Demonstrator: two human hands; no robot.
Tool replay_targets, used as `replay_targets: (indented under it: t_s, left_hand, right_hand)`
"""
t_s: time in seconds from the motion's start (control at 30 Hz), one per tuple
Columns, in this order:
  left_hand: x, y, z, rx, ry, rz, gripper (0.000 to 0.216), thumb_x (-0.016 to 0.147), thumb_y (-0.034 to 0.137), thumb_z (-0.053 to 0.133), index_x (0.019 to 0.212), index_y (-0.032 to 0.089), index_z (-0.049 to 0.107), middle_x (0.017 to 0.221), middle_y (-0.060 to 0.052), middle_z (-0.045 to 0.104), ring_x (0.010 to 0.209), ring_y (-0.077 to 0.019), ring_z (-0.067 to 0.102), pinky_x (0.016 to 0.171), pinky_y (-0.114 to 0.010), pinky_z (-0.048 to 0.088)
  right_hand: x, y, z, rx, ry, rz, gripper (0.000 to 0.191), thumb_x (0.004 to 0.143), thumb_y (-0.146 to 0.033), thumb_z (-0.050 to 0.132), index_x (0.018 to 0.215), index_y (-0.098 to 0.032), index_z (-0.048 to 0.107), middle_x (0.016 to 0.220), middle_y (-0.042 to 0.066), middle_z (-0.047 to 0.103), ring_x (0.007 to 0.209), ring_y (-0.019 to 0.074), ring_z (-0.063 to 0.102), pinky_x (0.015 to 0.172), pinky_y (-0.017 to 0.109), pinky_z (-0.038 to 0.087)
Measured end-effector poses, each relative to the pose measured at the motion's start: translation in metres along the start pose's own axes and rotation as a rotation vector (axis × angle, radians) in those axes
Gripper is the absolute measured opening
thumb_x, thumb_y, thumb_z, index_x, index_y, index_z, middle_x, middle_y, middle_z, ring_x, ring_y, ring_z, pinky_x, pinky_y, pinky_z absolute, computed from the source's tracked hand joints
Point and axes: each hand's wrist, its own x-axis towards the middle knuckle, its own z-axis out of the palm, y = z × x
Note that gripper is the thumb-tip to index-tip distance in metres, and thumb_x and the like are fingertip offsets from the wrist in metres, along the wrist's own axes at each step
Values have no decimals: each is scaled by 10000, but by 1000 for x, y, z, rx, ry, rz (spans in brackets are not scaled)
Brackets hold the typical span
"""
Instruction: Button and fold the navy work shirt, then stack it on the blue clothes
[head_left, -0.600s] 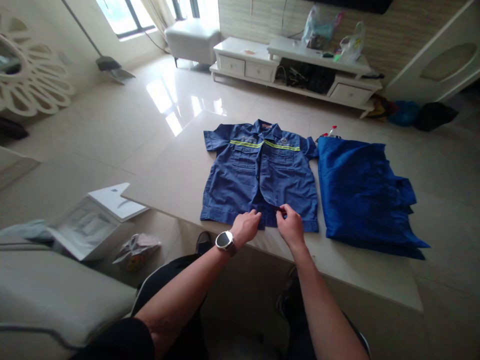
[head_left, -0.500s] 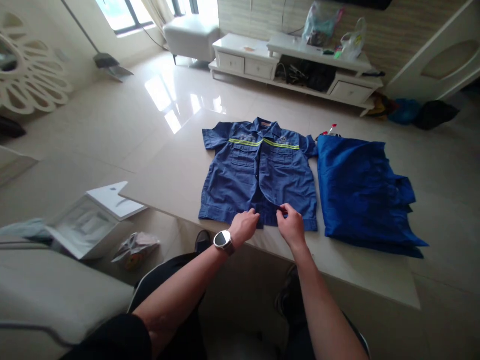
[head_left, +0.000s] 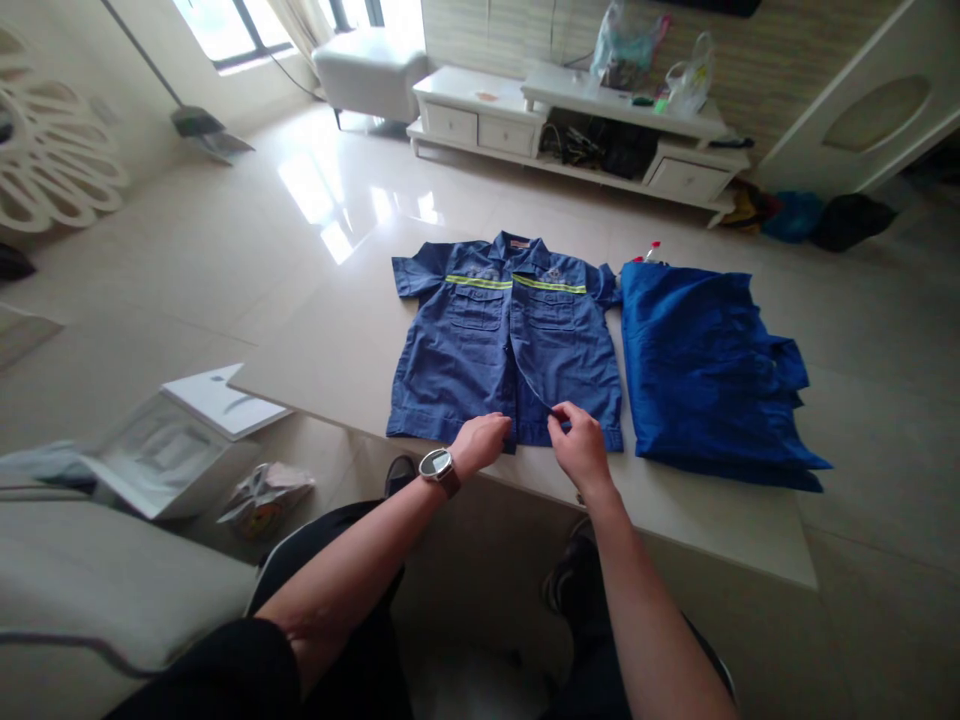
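A dark blue short-sleeved work shirt lies face up on a pale table, collar away from me. Yellow stripes cross its chest above two flap pockets. The front parts below the chest, its two edges spread apart toward the hem. Between the thumb and fingers of my right hand is the lower corner of the right-side front edge, slightly lifted. My left hand, with a watch on the wrist, is closed at the hem beside the opening; its fingertips are partly hidden against the cloth.
Brighter blue folded clothing lies right of the shirt, with a red-capped bottle partly hidden behind it. The pale tabletop extends left. An opened white box and a plastic bag are below left. A low white cabinet stands beyond.
The whole view has shifted slightly. Both hands stay at the shirt's hem, and the right-side front edge remains held and slightly lifted. The shirt lies nearly as before.
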Motion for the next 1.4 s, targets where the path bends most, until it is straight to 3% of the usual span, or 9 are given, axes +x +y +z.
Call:
replay_targets:
  t_s: [0.13, 0.33, 0.7, 1.07, 1.4]
  left_hand:
    - [5, -4, -7, -57, 30, 22, 133, 899, 127, 594, 937, 210, 690, 996, -54, 696, 888, -194, 665, 778, -283, 500]
    - [11, -3, -21, -68, 246, 121, 151, 922, 120, 554, 988, 200, 663, 1097, -87, 655, 1065, -237, 595, 943, -350, 513]
    - [9, 10, -38, -191, 238, 112, 146, 958, 129, 569, 1037, 196, 673, 1016, -67, 732, 989, -210, 655, 914, -312, 513]
    - [12, 12, -39, -270, 311, 159, 131, 961, 152, 614, 1012, 195, 726, 1001, -62, 761, 1001, -215, 667, 927, -322, 510]
    - [3, 13, -40, -209, 331, 93, 135, 919, 145, 595, 1017, 203, 666, 921, -58, 723, 892, -201, 663, 845, -295, 512]
  right_hand:
    - [5, 1, 0, 19, -16, -2, 171, 915, -288, 516, 841, -233, 660, 866, 63, 735, 828, 231, 669, 797, 339, 489]
    - [11, -5, 6, 64, -32, 24, 172, 916, -301, 514, 860, -237, 663, 883, 59, 742, 837, 226, 675, 776, 321, 494]
    - [11, -12, 18, 106, -98, 21, 189, 904, -330, 500, 857, -239, 658, 884, 64, 742, 827, 229, 679, 785, 328, 503]
    - [13, -5, 24, 312, -62, 227, 306, 812, -498, 544, 837, -213, 652, 801, 69, 717, 766, 237, 644, 758, 350, 512]
    - [7, -20, 25, 288, -61, 163, 316, 861, -505, 541, 806, -218, 661, 825, 78, 732, 797, 237, 657, 784, 346, 519]
